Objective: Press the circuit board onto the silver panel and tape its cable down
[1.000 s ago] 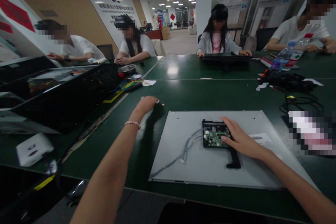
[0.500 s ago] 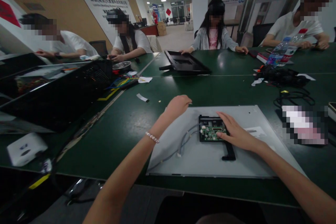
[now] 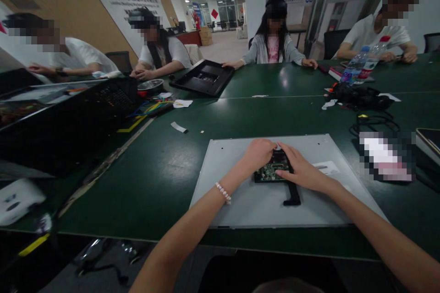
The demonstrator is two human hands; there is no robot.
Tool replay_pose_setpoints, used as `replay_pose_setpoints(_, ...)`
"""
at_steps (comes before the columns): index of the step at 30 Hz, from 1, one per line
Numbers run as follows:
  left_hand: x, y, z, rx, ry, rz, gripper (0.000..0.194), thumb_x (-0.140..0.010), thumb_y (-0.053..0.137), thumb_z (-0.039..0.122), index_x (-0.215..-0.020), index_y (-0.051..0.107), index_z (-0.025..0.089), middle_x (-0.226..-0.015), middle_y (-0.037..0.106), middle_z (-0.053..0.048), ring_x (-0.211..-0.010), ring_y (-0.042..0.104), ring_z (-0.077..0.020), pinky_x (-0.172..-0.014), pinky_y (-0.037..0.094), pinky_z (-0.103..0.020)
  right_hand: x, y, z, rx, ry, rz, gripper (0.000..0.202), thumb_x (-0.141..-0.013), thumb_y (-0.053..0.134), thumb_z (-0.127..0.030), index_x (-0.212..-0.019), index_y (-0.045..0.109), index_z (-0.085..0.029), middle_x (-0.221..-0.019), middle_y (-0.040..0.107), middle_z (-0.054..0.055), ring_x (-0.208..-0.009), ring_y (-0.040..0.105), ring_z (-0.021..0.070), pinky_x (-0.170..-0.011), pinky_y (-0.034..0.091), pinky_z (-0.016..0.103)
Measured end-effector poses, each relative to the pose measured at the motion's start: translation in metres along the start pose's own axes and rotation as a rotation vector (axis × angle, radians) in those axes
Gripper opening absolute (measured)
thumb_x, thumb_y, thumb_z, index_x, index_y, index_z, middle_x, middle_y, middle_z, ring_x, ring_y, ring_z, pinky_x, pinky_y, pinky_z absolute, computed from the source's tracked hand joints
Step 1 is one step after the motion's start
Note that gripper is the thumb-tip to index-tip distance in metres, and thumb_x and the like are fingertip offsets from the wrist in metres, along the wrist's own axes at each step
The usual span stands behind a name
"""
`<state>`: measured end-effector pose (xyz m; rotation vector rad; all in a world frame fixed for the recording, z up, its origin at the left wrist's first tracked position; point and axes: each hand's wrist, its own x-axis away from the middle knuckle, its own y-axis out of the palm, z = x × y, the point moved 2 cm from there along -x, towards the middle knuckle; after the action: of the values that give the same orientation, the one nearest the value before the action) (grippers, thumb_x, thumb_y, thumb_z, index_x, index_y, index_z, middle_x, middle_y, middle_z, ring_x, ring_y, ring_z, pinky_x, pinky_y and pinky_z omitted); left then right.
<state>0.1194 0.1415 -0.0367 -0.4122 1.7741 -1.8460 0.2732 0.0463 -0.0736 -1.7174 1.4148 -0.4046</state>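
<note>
A grey metal panel [image 3: 220, 210] lies flat on the table in front of me. On it sits a green circuit board [image 3: 273, 171] in a black plastic frame [image 3: 292, 194]. My left hand [image 3: 261, 153], with a beaded bracelet at its wrist, is at the far left edge of the frame. Its fingers are pinched together; whatever they hold is too small to name. Stretched along the board's right side, my right hand [image 3: 302, 169] has its fingers extended and its thumb apart, touching the board. My left hand and forearm cover part of the board.
Across the green table [image 3: 144, 192], a person's hand rests on a black plastic cover [image 3: 202, 78]. A black computer case [image 3: 68, 123] stands at left. On the right are a phone [image 3: 385, 158], black cables [image 3: 374, 123] and bottles [image 3: 355, 66]. Several people sit around.
My left hand has moved right and down onto the frame's far edge, close to my right hand. Across the table, the black cover has shifted left and turned. The view has swung slightly right.
</note>
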Motion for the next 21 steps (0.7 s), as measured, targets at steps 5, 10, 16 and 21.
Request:
replay_pose_setpoints(5,0.0,0.008,-0.004,0.102,0.002,0.035,0.029,-0.087,0.05,0.01,-0.096,0.076,0.017,-0.093,0.075,-0.011,-0.089,0.069,-0.022,-0.087,0.052,-0.034,0.0,0.0,0.001,0.0,0.018,0.002,0.084,-0.094,0.054,-0.049,-0.158,0.001,-0.034,-0.159,0.027,0.012,-0.147,0.028,0.0323,-0.119,0.027,0.057)
replay_pose_setpoints(10,0.004,0.011,-0.004,0.121,0.005,0.043,0.028,-0.087,0.051,0.011,-0.098,0.076,0.016,-0.095,0.075,-0.01,-0.092,0.068,-0.0223,-0.089,0.052,-0.035,0.001,0.001,0.0,0.002,0.018,-0.017,0.084,-0.094,0.053,-0.05,-0.158,0.002,-0.034,-0.158,0.029,0.013,-0.146,0.03,0.033,-0.119,0.027,0.058)
replay_pose_setpoints(16,0.004,0.016,-0.005,0.142,0.032,0.097,0.027,-0.09,0.051,0.012,-0.1,0.076,0.016,-0.097,0.075,-0.01,-0.094,0.069,-0.0218,-0.091,0.051,-0.035,0.0,0.001,-0.001,0.007,0.008,0.004,0.084,-0.094,0.055,-0.047,-0.158,0.003,-0.032,-0.159,0.029,0.014,-0.146,0.03,0.0319,-0.119,0.027,0.056)
replay_pose_setpoints(21,-0.001,0.02,-0.005,0.222,0.064,0.093,0.028,-0.091,0.051,0.012,-0.104,0.075,0.017,-0.102,0.076,-0.01,-0.097,0.069,-0.0207,-0.092,0.051,-0.034,-0.001,0.001,0.001,0.001,0.008,0.008,0.086,-0.093,0.056,-0.047,-0.158,0.001,-0.033,-0.159,0.029,0.014,-0.146,0.03,0.0327,-0.119,0.027,0.057)
